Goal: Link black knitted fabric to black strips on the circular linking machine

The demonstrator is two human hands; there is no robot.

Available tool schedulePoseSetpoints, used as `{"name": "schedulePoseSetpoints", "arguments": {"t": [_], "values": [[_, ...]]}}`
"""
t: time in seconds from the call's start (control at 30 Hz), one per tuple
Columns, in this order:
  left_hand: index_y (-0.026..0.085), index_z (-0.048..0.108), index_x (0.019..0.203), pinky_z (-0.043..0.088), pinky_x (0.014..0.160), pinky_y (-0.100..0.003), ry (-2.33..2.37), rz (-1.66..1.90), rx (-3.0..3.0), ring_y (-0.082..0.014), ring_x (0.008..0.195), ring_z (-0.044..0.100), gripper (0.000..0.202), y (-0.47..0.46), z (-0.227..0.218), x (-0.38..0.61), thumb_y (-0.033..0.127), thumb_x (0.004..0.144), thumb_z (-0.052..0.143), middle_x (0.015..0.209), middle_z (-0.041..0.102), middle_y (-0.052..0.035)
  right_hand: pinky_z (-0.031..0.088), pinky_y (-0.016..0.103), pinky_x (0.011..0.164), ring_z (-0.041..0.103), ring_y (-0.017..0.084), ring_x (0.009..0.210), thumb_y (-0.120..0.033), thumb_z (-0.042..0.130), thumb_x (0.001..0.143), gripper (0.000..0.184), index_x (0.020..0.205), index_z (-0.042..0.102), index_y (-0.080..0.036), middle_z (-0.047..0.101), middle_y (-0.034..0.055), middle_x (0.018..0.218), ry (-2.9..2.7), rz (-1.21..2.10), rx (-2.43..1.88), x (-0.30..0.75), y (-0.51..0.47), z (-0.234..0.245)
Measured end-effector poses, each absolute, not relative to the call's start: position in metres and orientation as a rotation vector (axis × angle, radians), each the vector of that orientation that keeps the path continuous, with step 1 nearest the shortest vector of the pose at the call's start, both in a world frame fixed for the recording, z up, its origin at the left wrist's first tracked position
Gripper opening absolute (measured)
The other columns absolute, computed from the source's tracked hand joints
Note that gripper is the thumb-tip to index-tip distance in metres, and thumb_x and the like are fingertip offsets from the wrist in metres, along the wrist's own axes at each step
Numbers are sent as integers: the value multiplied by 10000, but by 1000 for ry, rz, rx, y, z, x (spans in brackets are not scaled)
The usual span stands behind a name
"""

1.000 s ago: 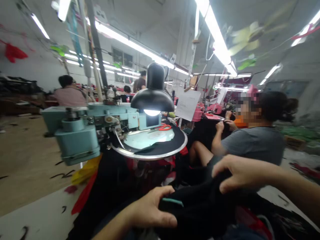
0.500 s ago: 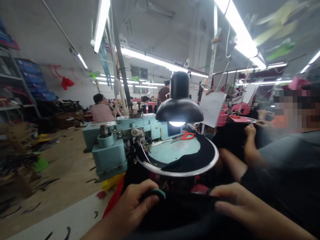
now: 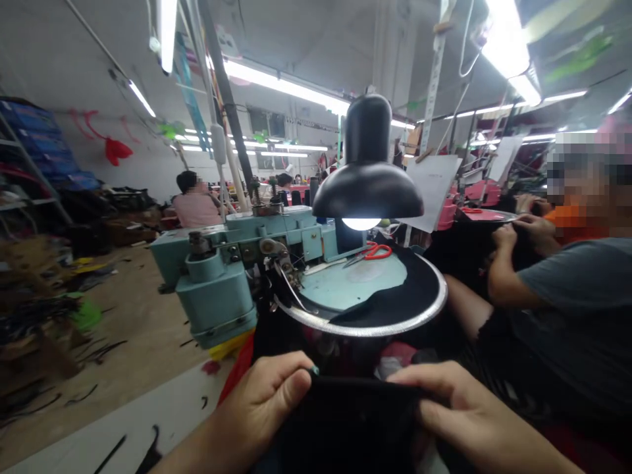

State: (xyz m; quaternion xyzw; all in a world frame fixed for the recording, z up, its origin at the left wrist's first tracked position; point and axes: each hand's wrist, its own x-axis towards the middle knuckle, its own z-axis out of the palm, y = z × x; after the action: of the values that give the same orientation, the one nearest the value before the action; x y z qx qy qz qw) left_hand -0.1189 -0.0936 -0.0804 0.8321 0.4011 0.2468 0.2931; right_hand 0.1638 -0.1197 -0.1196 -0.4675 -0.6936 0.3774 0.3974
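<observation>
A piece of black fabric stretches between my two hands, low in front of me, its upper edge nearly level. My left hand is closed on the left end of that edge, thumb and fingers pressed together; a small teal bit shows at the fingertips. My right hand pinches the right end. Beyond my hands stands a teal linking machine with a round toothed dial along which black cloth lies. Scissors with red-orange handles rest on the teal plate.
A black lamp shines over the dial. At the right a co-worker in a grey shirt sits close by, with hands on black cloth. A white board with dark scraps is at lower left. Another person in pink sits farther back.
My right hand has moved a little left, and the fabric edge between my hands now looks straighter. Less of the teal bit shows at my left fingertips. The view has shifted slightly.
</observation>
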Motion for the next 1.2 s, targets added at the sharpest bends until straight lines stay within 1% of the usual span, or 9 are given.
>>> {"name": "schedulePoseSetpoints", "arguments": {"t": [0.07, 0.17, 0.37, 0.53, 0.67, 0.73, 0.93, 1.1, 1.2], "values": [[205, 602, 869, 404, 590, -193, 1056, 642, 2247, -120, 677, 545, 290, -88, -86, -115, 480, 915, 522, 756, 588, 28, 548, 207, 690, 695, 174, 818, -95, 642, 685, 347, 981, 739, -250, 744, -2, 907, -1767, 928, -1230, 156, -117, -118], [217, 612, 1019, 425, 676, -201, 967, 684, 2416, -130, 778, 594, 252, -81, -96, -112, 295, 801, 710, 905, 649, 13, 534, 205, 645, 676, 163, 739, -130, 624, 741, 180, 853, 733, -218, 729, -7, 793, -1787, 896, -1218, 150, -113, -115], [213, 702, 1008, 487, 747, -215, 805, 934, 2334, -135, 822, 656, 204, -76, -102, -109, 226, 947, 508, 902, 717, -31, 542, 318, 944, 680, 207, 1069, -237, 607, 858, 363, 1207, 680, -309, 717, 31, 1179, -1860, 757, -1145, 152, -114, -119], [176, 736, 778, 453, 567, -217, 1041, 1139, 2152, -130, 600, 603, 172, -74, -103, -98, 343, 811, 717, 685, 688, -27, 581, 270, 751, 716, 184, 834, -202, 607, 865, 227, 1059, 723, -226, 751, 49, 928, -1984, 525, -1032, 135, -114, -119], [155, 685, 915, 387, 408, -183, 1013, 923, 1719, -98, 428, 543, 303, -80, -108, -89, 444, 886, 597, 603, 608, 9, 572, 280, 844, 707, 189, 972, -186, 587, 883, 351, 1218, 671, -252, 736, 59, 1106, -1929, 576, -1025, 128, -116, -113], [161, 674, 892, 410, 436, -177, 967, 967, 1712, -101, 452, 559, 281, -84, -111, -86, 430, 893, 594, 569, 577, 22, 577, 265, 804, 719, 188, 913, -252, 672, 851, 382, 1233, 662, -252, 747, 51, 1077, -1894, 621, -1055, 123, -116, -109], [158, 697, 876, 435, 521, -189, 994, 1120, 1651, -121, 584, 586, 284, -88, -110, -85, 425, 786, 734, 666, 651, -18, 492, 179, 573, 646, 121, 632, -233, 707, 818, 45, 845, 732, -208, 709, -1, 733, -1740, 564, -972, 110, -110, -106], [175, 755, 861, 468, 624, -200, 923, 1142, 1758, -130, 698, 614, 154, -86, -105, -81, 314, 798, 733, 761, 671, -30, 462, 158, 546, 600, 94, 596, -228, 694, 818, 39, 811, 667, -201, 658, -27, 700, -1715, 578, -999, 112, -111, -111], [176, 742, 813, 467, 599, -196, 913, 1249, 1783, -121, 661, 608, 81, -87, -106, -79, 253, 810, 717, 720, 663, -18, 442, 157, 511, 565, 81, 540, -232, 717, 803, 259, 1048, 633, -232, 636, -57, 698, -1807, 556, -1036, 114, -111, -113]]}}
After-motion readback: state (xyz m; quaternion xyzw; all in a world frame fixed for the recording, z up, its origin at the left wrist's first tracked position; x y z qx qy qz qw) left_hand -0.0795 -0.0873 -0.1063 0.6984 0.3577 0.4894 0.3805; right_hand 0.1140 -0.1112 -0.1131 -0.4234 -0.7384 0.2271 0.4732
